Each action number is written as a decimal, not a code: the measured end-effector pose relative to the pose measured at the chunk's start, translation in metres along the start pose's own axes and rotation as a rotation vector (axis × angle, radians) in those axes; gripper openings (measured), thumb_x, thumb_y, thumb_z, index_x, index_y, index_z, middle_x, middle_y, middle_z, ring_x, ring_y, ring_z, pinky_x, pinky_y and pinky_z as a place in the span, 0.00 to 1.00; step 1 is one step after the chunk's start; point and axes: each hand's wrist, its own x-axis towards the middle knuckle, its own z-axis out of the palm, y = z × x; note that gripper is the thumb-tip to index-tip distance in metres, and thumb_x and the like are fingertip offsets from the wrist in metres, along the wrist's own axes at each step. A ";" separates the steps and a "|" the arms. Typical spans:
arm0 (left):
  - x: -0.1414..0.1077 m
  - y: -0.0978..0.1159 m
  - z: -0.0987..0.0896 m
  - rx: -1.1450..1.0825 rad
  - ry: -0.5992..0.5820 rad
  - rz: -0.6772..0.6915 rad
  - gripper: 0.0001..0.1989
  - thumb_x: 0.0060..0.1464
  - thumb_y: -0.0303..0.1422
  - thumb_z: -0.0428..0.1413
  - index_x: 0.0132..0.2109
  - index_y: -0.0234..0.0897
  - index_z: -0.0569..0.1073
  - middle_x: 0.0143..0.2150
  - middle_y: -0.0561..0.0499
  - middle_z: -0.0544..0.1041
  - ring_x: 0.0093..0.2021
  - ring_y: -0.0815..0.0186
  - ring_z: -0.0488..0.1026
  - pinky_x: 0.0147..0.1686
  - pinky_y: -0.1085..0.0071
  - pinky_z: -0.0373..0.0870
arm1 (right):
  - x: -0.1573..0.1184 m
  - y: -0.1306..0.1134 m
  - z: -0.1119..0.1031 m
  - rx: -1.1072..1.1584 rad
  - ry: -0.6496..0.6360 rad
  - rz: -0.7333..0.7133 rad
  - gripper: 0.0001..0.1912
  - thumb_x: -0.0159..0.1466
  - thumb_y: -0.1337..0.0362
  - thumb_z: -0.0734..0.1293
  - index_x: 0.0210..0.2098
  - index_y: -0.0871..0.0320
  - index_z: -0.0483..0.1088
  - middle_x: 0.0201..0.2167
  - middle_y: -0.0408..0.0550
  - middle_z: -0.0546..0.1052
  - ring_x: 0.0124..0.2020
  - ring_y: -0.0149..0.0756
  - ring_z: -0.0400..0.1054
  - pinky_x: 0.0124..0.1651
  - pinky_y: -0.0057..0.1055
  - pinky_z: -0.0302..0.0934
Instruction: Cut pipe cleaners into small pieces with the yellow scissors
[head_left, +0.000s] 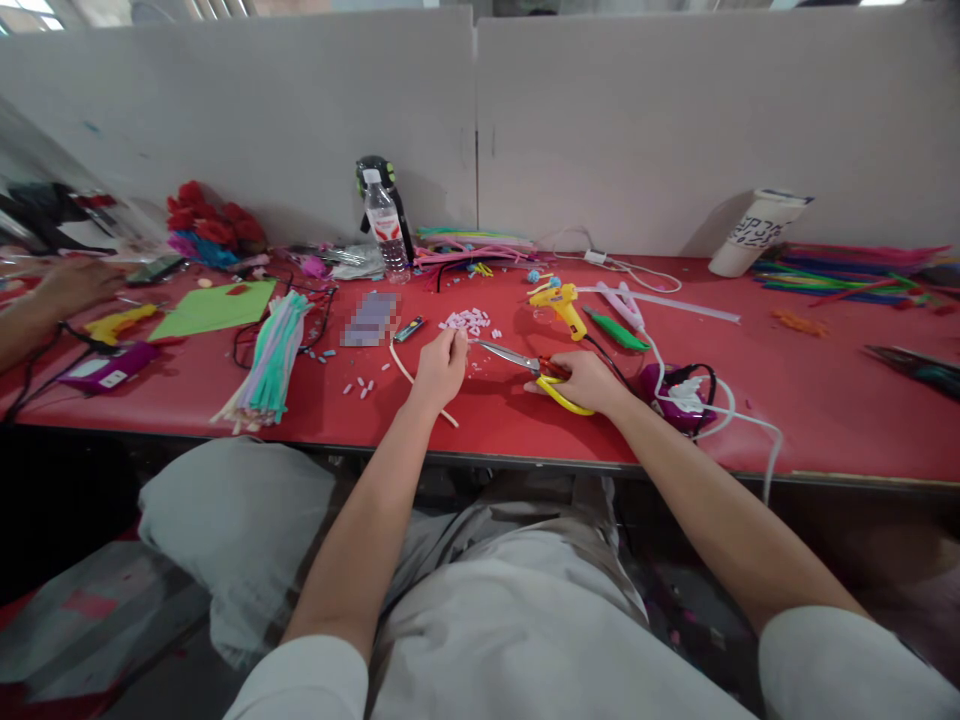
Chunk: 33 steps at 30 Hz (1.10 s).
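My right hand (581, 383) is wrapped round the yellow handles of a pair of scissors (517, 358), whose blades point left. The tips lie close to my left hand (441, 370). Thumb and forefinger of that hand are pinched together; whatever is between them is too small to name. Just beyond the fingers lies a pile of short pale pink pieces (466, 321). A cream-coloured strand (401, 366) runs on the red table (495, 430), partly hidden by my left wrist. Several more short pieces (360, 386) are scattered to the left.
Right of the pile are a yellow glue gun (564, 308), green-handled tool (616, 330) and purple box (684, 400) with cords. At left lie a pipe-cleaner bundle (271, 360) and utility knife (409, 329). A water bottle (386, 232) stands behind. Another person's hand (82, 288) is far left.
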 end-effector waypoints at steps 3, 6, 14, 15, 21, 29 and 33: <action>0.000 0.000 0.000 -0.019 -0.007 -0.010 0.21 0.68 0.42 0.43 0.28 0.38 0.63 0.25 0.51 0.71 0.27 0.68 0.69 0.30 0.70 0.61 | 0.001 0.000 0.001 -0.006 0.010 -0.003 0.32 0.51 0.34 0.68 0.20 0.56 0.56 0.17 0.39 0.60 0.21 0.28 0.50 0.26 0.31 0.41; 0.000 0.000 0.000 -0.026 -0.011 -0.007 0.21 0.68 0.43 0.43 0.28 0.38 0.64 0.25 0.51 0.71 0.26 0.68 0.68 0.30 0.70 0.62 | 0.002 0.001 0.001 -0.020 0.023 0.006 0.32 0.51 0.33 0.68 0.19 0.56 0.57 0.17 0.39 0.60 0.21 0.28 0.50 0.26 0.31 0.41; 0.000 -0.001 0.001 -0.030 -0.001 -0.007 0.21 0.68 0.44 0.43 0.30 0.38 0.65 0.25 0.51 0.72 0.27 0.67 0.70 0.31 0.69 0.63 | -0.002 -0.001 -0.002 0.021 0.017 0.021 0.31 0.52 0.34 0.67 0.20 0.56 0.57 0.17 0.39 0.58 0.21 0.27 0.50 0.26 0.31 0.41; 0.000 -0.001 0.001 -0.032 0.000 -0.005 0.21 0.68 0.44 0.42 0.30 0.38 0.65 0.25 0.51 0.72 0.27 0.67 0.70 0.31 0.69 0.63 | -0.002 -0.002 -0.002 0.021 0.015 0.025 0.32 0.52 0.34 0.67 0.21 0.56 0.57 0.17 0.38 0.58 0.21 0.27 0.50 0.26 0.31 0.41; 0.000 -0.001 0.000 -0.038 -0.002 -0.002 0.22 0.67 0.46 0.42 0.29 0.38 0.64 0.26 0.51 0.72 0.28 0.67 0.70 0.31 0.69 0.63 | -0.002 -0.004 -0.004 0.012 0.004 0.029 0.33 0.51 0.33 0.67 0.20 0.56 0.55 0.17 0.38 0.58 0.21 0.27 0.49 0.25 0.31 0.41; 0.000 -0.002 0.001 -0.057 -0.010 -0.005 0.22 0.66 0.48 0.42 0.30 0.39 0.65 0.26 0.51 0.71 0.30 0.66 0.71 0.32 0.69 0.64 | -0.001 -0.003 -0.003 0.013 -0.001 0.016 0.33 0.51 0.32 0.66 0.19 0.56 0.58 0.18 0.40 0.60 0.22 0.28 0.51 0.26 0.31 0.41; 0.000 -0.002 0.001 -0.046 -0.007 -0.006 0.21 0.66 0.47 0.43 0.30 0.39 0.65 0.25 0.51 0.71 0.28 0.67 0.70 0.31 0.69 0.64 | 0.000 -0.002 -0.002 0.004 -0.010 0.005 0.32 0.51 0.33 0.66 0.19 0.56 0.58 0.18 0.40 0.61 0.22 0.28 0.51 0.26 0.31 0.41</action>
